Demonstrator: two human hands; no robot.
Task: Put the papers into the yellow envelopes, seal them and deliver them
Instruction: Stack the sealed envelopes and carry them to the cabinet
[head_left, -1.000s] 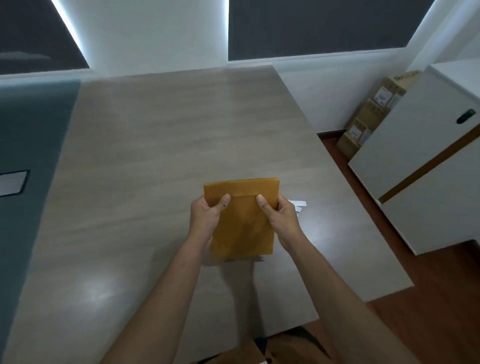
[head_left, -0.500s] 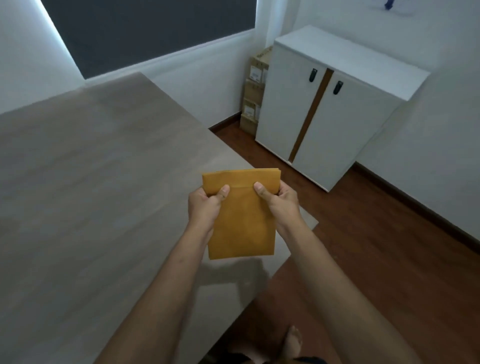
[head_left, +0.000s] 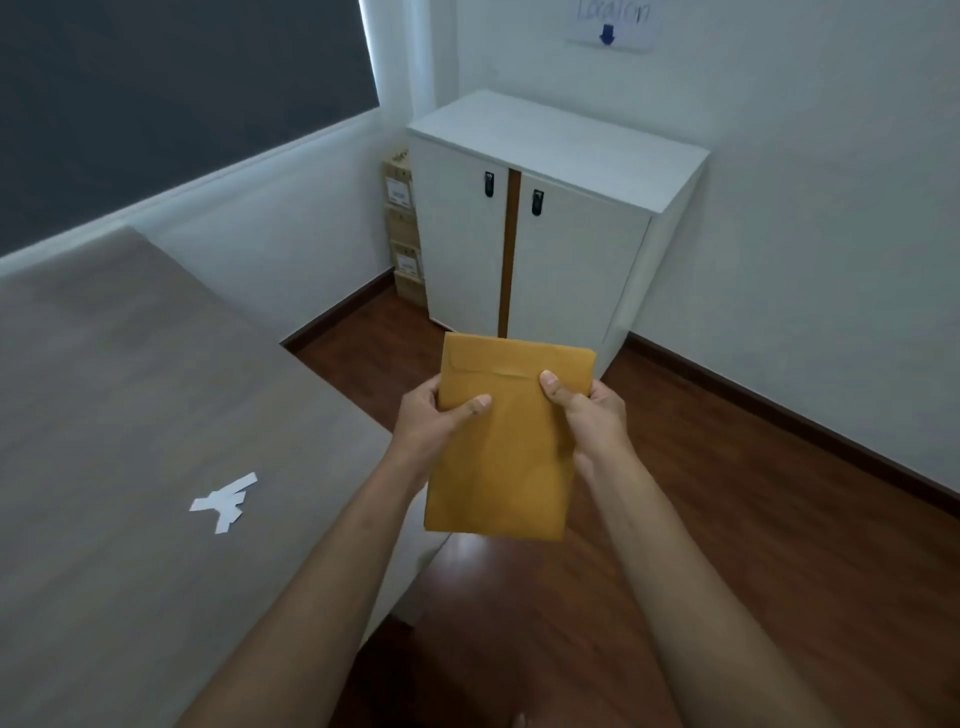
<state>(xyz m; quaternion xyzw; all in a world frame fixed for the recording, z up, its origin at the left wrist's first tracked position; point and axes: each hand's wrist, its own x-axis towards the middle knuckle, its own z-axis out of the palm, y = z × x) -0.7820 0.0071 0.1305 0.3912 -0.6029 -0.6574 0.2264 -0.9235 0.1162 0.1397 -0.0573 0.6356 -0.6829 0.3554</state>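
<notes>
A yellow envelope with its flap folded down is held upright in the air in front of me, past the table's corner and over the wooden floor. My left hand grips its left edge, thumb across the front. Gripping the right edge is my right hand, its thumb just under the flap line. No papers are visible; the envelope's contents are hidden.
The grey table lies to my left with a few white paper strips on it. A white two-door cabinet stands ahead against the wall under a paper sign with a blue arrow. Cardboard boxes are stacked beside it.
My view has swung right from the table toward the cabinet, which now sits straight ahead and closer. Both hands kept their hold on the envelope, carrying it off the table over the floor.
</notes>
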